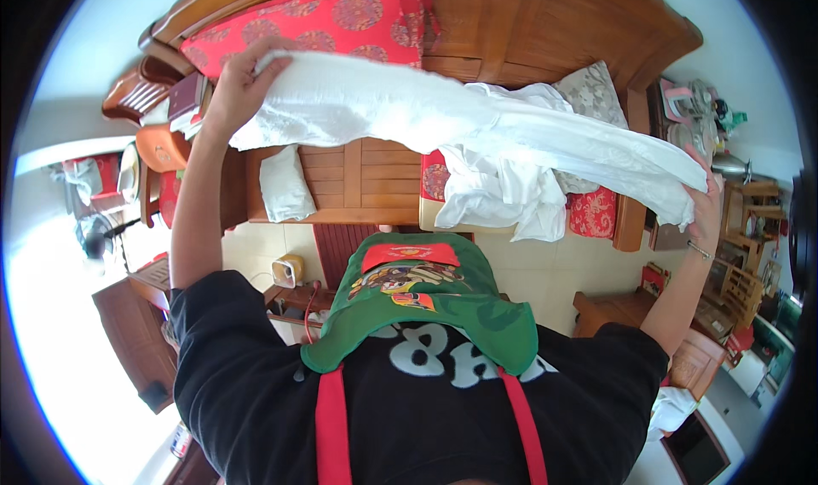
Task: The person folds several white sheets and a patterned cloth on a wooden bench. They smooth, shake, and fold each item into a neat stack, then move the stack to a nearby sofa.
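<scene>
A long white cloth (409, 102) is stretched between my two raised hands, across the front of a wooden sofa. My left hand (249, 86) grips its left end between thumb and fingers, level with the red patterned cushion. At the other end, lower in the picture, my right hand (703, 207) holds the bunched right edge near the sofa's right arm. Beneath and behind the stretched cloth lies a crumpled pile of white fabric (505, 194) on the seat. The stretched cloth hides part of that pile and of the sofa back.
The wooden sofa (383, 178) carries a red patterned cushion (319, 22), a small white pillow (286, 183), a grey star-patterned pillow (591, 92) and a red cushion (593, 213). An orange chair (163, 148) stands left. A wooden bench (620, 316) is at the right.
</scene>
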`<action>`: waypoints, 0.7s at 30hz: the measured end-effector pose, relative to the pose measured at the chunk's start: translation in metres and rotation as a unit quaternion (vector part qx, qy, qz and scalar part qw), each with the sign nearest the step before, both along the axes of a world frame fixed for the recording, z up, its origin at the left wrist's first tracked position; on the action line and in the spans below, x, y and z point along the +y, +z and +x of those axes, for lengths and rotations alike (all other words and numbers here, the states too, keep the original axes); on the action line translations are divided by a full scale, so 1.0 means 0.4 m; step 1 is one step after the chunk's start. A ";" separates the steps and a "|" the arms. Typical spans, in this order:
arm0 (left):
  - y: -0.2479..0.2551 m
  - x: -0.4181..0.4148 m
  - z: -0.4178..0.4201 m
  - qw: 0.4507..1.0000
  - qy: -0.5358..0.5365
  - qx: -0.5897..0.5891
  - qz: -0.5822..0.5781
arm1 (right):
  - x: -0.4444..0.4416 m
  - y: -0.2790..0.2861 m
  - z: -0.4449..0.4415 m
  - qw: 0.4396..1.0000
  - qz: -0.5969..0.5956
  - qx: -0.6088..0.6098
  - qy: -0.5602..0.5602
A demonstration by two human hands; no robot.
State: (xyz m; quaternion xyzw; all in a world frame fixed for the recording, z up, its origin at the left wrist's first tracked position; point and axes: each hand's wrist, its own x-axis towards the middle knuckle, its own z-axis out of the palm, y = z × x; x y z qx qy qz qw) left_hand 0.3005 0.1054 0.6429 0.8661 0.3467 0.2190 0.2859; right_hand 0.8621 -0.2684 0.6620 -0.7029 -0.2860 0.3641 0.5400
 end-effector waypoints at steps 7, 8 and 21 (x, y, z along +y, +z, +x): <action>-0.057 -0.024 0.052 0.945 -0.084 0.240 -0.208 | -0.079 -0.046 0.093 0.992 -0.022 0.040 0.119; -0.088 -0.033 0.053 0.954 -0.082 0.209 -0.200 | -0.079 -0.046 0.091 0.993 -0.055 0.037 0.099; -0.278 -0.018 0.139 0.993 0.092 0.066 -0.038 | 0.081 -0.015 0.035 0.939 -0.138 -0.283 0.138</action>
